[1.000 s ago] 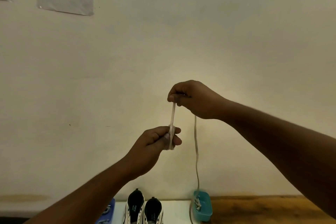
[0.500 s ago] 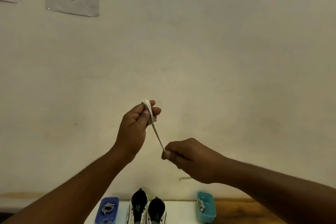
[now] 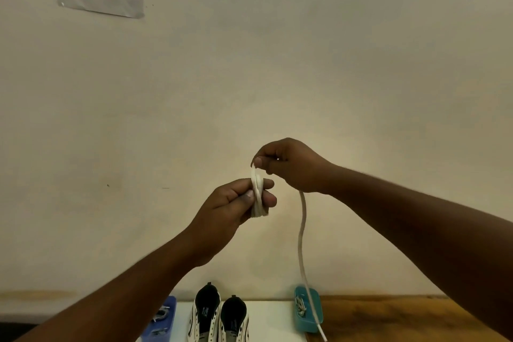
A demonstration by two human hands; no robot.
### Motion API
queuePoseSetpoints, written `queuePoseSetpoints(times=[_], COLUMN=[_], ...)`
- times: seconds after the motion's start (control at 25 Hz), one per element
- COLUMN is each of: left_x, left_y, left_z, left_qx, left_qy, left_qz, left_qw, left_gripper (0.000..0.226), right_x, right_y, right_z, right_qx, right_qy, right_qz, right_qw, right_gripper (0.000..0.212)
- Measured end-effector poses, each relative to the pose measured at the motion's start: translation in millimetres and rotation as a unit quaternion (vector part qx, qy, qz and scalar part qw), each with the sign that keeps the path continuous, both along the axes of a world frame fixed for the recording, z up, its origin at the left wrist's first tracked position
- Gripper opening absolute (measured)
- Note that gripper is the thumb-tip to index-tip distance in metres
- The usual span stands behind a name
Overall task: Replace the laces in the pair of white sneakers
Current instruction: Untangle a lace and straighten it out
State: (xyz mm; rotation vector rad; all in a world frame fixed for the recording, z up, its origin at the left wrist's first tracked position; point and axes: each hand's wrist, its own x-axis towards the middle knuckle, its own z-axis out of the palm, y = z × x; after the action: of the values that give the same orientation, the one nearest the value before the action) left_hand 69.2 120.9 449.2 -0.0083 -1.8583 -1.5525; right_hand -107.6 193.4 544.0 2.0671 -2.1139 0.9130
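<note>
A flat white shoelace (image 3: 257, 191) is wound round the left hand (image 3: 236, 204) and pinched by the right hand (image 3: 291, 165); its tail hangs over a teal plastic tray (image 3: 308, 311). The white sneakers (image 3: 218, 316) are stood at the bottom, left of that tray.

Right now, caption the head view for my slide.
Left hand holds a coiled white lace; right hand pinches it above sneakers.
</note>
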Motion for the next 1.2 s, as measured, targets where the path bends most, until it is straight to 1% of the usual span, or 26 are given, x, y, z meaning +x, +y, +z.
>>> queuePoseSetpoints(times=[0.12, 0.2, 0.24, 0.28, 0.32, 0.4, 0.44, 0.52, 0.6, 0.68, 0.76, 0.88, 0.96, 1.08, 1.12, 1.16, 1.2], left_x=[3.2, 4.2, 4.5, 4.4, 3.8, 3.5, 3.7, 2.9, 2.3, 1.0, 0.4, 5.3, 8.6, 9.4, 8.8, 8.1, 7.6], left_y=[-2.7, -10.4, -14.7, -19.1, -22.9, -27.6, -28.8, -30.8, -23.3, -12.7, -5.5, 1.4, 3.7, -4.5, -7.5, -9.5, -9.2], left_z=[8.0, 11.0, 11.3, 10.3, 7.8, 0.0, -4.9, -16.2, -23.3, -24.7, -23.5, -17.2, -9.3, 1.1, 2.2, 1.2, -1.6], left_qx=[0.099, 0.151, 0.152, 0.126, 0.076, -0.045, -0.094, -0.157, -0.163, -0.123, -0.08, -0.011, 0.074, 0.207, 0.221, 0.211, 0.182], left_qy=[0.056, 0.088, 0.094, 0.09, 0.079, 0.049, 0.032, 0.001, -0.023, -0.037, -0.037, -0.029, 0.006, 0.082, 0.091, 0.087, 0.073], left_qz=[0.0, 0.013, 0.034, 0.07, 0.118, 0.201, 0.217, 0.205, 0.163, 0.112, 0.066, 0.028, 0.004, 0.015, 0.034, 0.058, 0.084], left_qw=[0.993, 0.985, 0.983, 0.985, 0.987, 0.977, 0.971, 0.966, 0.973, 0.985, 0.994, 0.999, 0.997, 0.975, 0.97, 0.972, 0.977], left_gripper=[0.038, 0.037, 0.036, 0.036, 0.036, 0.036, 0.036, 0.032, 0.032, 0.034, 0.034, 0.033, 0.037, 0.036, 0.035, 0.035, 0.035], right_x=[1.9, 16.1, 26.6, 38.7, 48.3, 60.0, 64.2, 65.2, 54.8, 37.8, 22.2, 7.8, 7.1, 22.1, 29.8, 39.1, 47.9], right_y=[3.7, 18.0, 27.3, 37.7, 46.1, 57.3, 60.8, 58.8, 47.1, 28.7, 11.4, -4.3, -6.4, 8.6, 17.0, 24.8, 31.2], right_z=[-38.6, -72.5, -86.9, -95.8, -98.2, -80.9, -64.7, -30.3, -0.9, 16.0, 16.0, -10.8, -41.6, -85.5, -96.0, -102.1, -103.5], right_qx=[0.036, 0.089, 0.122, 0.153, 0.174, 0.176, 0.161, 0.109, 0.06, 0.043, 0.028, 0.0, 0.0, 0.039, 0.052, 0.058, 0.056], right_qy=[-0.01, 0.019, 0.047, 0.075, 0.097, 0.122, 0.13, 0.131, 0.114, 0.086, 0.049, -0.027, -0.056, -0.042, -0.027, -0.008, 0.019], right_qz=[-0.02, 0.001, 0.026, 0.049, 0.064, 0.064, 0.06, 0.034, 0.004, -0.01, -0.014, -0.005, 0.006, 0.003, 0.008, 0.016, 0.021], right_qw=[0.999, 0.996, 0.991, 0.984, 0.978, 0.975, 0.977, 0.985, 0.992, 0.995, 0.998, 1.0, 0.998, 0.998, 0.998, 0.998, 0.998], right_gripper=[0.023, 0.025, 0.025, 0.025, 0.024, 0.025, 0.023, 0.021, 0.02, 0.019, 0.018, 0.018, 0.021, 0.02, 0.02, 0.021, 0.022])
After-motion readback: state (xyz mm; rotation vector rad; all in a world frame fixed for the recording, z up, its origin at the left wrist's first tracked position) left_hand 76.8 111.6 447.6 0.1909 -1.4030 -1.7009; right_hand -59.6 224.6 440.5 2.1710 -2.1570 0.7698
